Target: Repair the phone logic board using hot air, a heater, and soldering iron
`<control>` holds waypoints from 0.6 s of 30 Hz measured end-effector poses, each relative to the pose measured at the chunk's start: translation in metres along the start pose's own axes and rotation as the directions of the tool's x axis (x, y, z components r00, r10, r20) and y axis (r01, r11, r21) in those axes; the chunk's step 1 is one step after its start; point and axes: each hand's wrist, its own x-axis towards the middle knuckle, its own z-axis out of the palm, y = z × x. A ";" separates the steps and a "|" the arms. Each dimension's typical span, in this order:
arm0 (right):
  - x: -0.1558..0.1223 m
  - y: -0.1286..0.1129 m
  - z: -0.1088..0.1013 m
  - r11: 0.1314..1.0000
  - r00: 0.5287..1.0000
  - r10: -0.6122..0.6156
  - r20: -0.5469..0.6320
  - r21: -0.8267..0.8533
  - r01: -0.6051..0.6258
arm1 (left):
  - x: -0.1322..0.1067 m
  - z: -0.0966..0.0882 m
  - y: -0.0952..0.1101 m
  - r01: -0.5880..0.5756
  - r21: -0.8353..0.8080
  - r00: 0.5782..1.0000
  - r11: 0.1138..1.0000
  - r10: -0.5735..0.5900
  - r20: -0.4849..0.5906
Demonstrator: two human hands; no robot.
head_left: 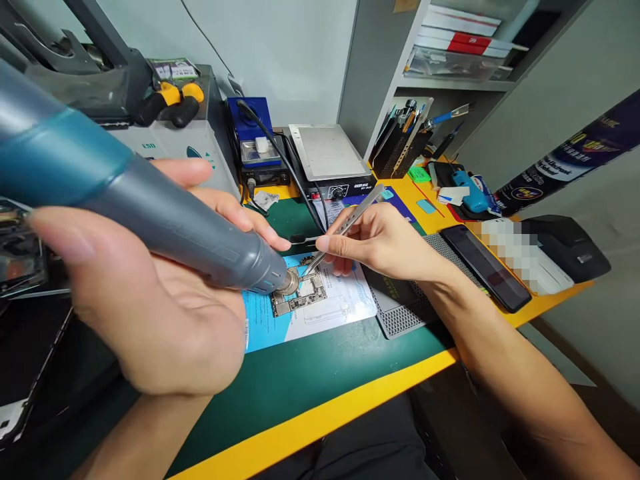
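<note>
While my left hand [185,327] wraps around the fat grey tool [185,227], my right hand [373,240] pinches metal tweezers [350,220]. The small board [314,293] sits at eight o'clock from my right hand, on a blue and white sheet [350,307]. I think I should hold the nozzle [287,283] steady and the tips lightly, so tiny bits don't slide. From the board, bare green mat [310,373] gives room at six o'clock; the holey plate's [403,323] edge is near four.

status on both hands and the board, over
Left hand holding hot-air gun. Right hand holding tweezers. Circuit board on blue-white sheet, nozzle partly hiding it.
</note>
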 end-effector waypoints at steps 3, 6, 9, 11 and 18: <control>-0.001 0.000 0.000 0.999 1.000 0.028 0.003 0.022 -0.028 | -0.003 0.003 0.005 -0.074 0.062 0.996 0.995 0.076 -0.042; 0.001 0.002 0.001 0.998 0.999 0.044 0.007 0.045 -0.044 | -0.003 -0.002 0.004 -0.092 -0.011 0.996 0.996 0.092 -0.006; 0.006 0.004 0.002 0.995 0.998 0.058 -0.026 0.079 -0.056 | 0.002 -0.007 -0.002 -0.118 -0.099 0.993 0.988 0.118 -0.011; 0.004 0.001 0.004 0.996 0.996 0.051 -0.074 0.072 -0.045 | 0.006 -0.009 -0.006 -0.129 -0.117 0.992 0.985 0.128 -0.017; -0.052 -0.011 0.058 0.995 0.867 0.057 -0.494 -0.047 -0.092 | 0.010 -0.013 -0.014 -0.148 -0.150 0.987 0.978 0.156 0.047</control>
